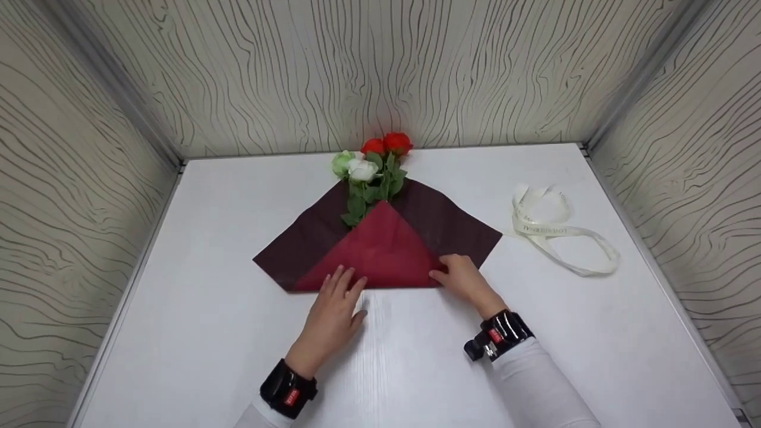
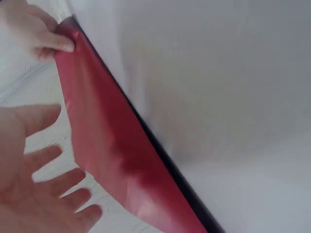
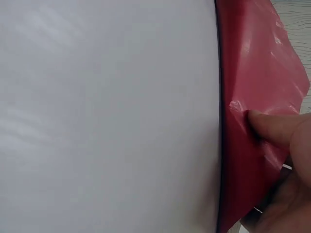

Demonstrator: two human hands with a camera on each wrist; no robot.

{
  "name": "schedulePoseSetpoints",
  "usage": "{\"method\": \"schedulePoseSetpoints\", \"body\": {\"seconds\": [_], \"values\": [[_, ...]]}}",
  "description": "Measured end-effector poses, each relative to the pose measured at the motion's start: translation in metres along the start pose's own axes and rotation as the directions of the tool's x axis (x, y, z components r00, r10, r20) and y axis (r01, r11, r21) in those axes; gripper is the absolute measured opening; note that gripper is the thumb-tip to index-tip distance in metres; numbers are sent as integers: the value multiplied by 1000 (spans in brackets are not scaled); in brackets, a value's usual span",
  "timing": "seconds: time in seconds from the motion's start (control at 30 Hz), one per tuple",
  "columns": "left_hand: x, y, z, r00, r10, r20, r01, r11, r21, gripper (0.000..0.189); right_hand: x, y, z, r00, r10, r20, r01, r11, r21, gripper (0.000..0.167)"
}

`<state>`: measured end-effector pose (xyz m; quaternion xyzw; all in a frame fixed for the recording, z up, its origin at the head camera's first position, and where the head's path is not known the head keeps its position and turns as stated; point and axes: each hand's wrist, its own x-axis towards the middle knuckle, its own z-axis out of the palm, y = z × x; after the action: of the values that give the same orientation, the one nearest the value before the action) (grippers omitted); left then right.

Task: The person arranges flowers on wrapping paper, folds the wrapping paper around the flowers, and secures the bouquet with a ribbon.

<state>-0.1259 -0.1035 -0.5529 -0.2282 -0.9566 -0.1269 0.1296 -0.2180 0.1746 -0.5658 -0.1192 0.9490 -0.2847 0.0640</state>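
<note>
A sheet of wrapping paper (image 1: 368, 255), dark maroon with a red flap folded up at the front, lies on the white table. Two red and two pale artificial roses (image 1: 362, 169) with green leaves rest on it, their stems hidden under the flap. My left hand (image 1: 333, 315) is at the folded front edge, left of the middle, with spread fingertips over the red flap; in the left wrist view its fingers look straight and hold nothing. At the fold's right end, my right hand (image 1: 467, 279) pinches the paper, its thumb (image 3: 272, 127) on the red side.
A cream ribbon (image 1: 547, 230) with printed lettering lies loosely looped on the right of the table (image 1: 196, 333). Wood-grain patterned panels (image 1: 285, 77) stand behind and on both sides, with grey metal corner posts.
</note>
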Motion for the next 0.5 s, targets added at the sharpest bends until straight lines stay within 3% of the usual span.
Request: {"method": "schedulePoseSetpoints", "body": {"seconds": [0.1, 0.17, 0.5], "values": [[-4, 2, 4, 990, -17, 137, 17, 1000, 6, 61, 4, 1, 1, 1000, 16, 14, -16, 1000, 20, 15], [-5, 2, 5, 982, -30, 186, 30, 1000, 2, 65, 6, 1, 1, 1000, 16, 16, -17, 999, 32, 15], [-3, -4, 11, 961, -97, 261, 103, 995, -9, 70, 10, 7, 4, 1000, 7, -5, -6, 999, 41, 21]]}}
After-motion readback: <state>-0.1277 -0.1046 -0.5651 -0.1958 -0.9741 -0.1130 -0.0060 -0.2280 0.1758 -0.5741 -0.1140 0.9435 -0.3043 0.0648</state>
